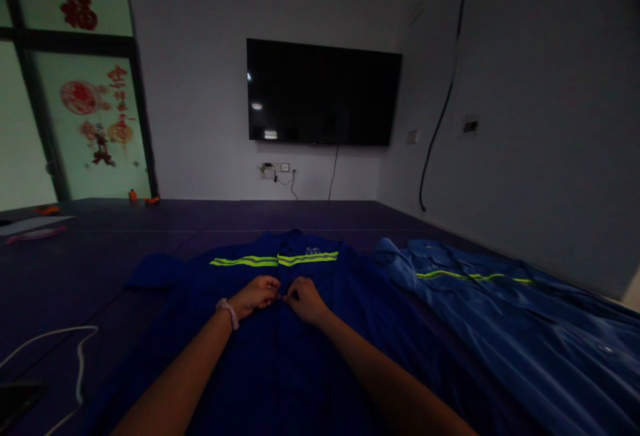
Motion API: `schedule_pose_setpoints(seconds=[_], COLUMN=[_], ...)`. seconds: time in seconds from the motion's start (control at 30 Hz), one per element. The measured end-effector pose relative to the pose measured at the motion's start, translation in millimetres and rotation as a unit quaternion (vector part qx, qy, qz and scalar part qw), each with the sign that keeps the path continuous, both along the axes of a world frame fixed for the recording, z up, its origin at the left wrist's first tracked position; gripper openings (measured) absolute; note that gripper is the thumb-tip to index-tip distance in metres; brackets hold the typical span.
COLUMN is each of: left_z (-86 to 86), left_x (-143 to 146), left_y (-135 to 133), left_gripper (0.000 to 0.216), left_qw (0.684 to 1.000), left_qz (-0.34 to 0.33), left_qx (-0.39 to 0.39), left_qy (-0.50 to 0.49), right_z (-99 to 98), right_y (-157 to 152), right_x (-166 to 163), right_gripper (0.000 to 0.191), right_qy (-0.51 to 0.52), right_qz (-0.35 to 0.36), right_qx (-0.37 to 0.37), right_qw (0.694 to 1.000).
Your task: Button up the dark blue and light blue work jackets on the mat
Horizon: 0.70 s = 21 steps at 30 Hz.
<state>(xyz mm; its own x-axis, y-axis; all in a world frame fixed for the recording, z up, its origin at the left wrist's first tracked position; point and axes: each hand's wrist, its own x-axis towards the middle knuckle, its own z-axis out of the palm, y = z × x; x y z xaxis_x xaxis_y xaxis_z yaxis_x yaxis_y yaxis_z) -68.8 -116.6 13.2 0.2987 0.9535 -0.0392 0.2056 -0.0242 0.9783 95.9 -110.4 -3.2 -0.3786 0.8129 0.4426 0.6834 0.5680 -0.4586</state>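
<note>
A dark blue work jacket (280, 349) with a yellow-green reflective stripe lies flat, front up, on a dark purple surface (75, 269). Both my hands meet at its centre front, just below the stripe. My left hand (257, 295), with a pink band on the wrist, is closed in a pinch on the jacket's front edge. My right hand (305, 299) is also closed, pinching the opposite edge. What lies between the fingertips is too small to make out.
A second, lighter blue jacket (500, 316) with the same stripe lies spread to the right. A white cable (75, 349) curls at the left edge. A black TV (323, 93) hangs on the far wall; a window (90, 109) with red decorations is at left.
</note>
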Motion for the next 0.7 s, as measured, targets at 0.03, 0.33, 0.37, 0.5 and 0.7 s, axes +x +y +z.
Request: schedule_pose_setpoints(seconds=[0.03, 0.33, 0.37, 0.5, 0.7], left_z=[0.3, -0.9, -1.5, -3.2, -4.0], left_x=[-0.3, 3.7, 4.3, 5.1, 6.1], left_y=[0.0, -5.8, -6.2, -6.5, -7.0], left_gripper=[0.029, 0.029, 0.028, 0.026, 0.025], left_qw=[1.000, 0.999, 0.999, 0.999, 0.998], left_qz=[0.002, 0.035, 0.039, 0.033, 0.058], left_qx=[-0.002, 0.011, 0.013, 0.015, 0.030], left_qy=[-0.002, 0.003, 0.002, -0.006, 0.021], right_z=[0.3, 0.2, -0.1, 1.0, 7.5], right_y=[-0.5, -13.2, -14.7, -19.6, -24.5], right_x=[-0.2, -10.0, -11.6, -15.4, -12.5], right_gripper=[0.006, 0.010, 0.010, 0.010, 0.011], right_qy=[0.001, 0.001, 0.000, -0.004, -0.007], right_qz=[-0.004, -0.090, -0.103, -0.133, -0.121], right_qx=[-0.003, -0.009, -0.009, -0.012, -0.026], right_qw=[1.000, 0.996, 0.995, 0.991, 0.992])
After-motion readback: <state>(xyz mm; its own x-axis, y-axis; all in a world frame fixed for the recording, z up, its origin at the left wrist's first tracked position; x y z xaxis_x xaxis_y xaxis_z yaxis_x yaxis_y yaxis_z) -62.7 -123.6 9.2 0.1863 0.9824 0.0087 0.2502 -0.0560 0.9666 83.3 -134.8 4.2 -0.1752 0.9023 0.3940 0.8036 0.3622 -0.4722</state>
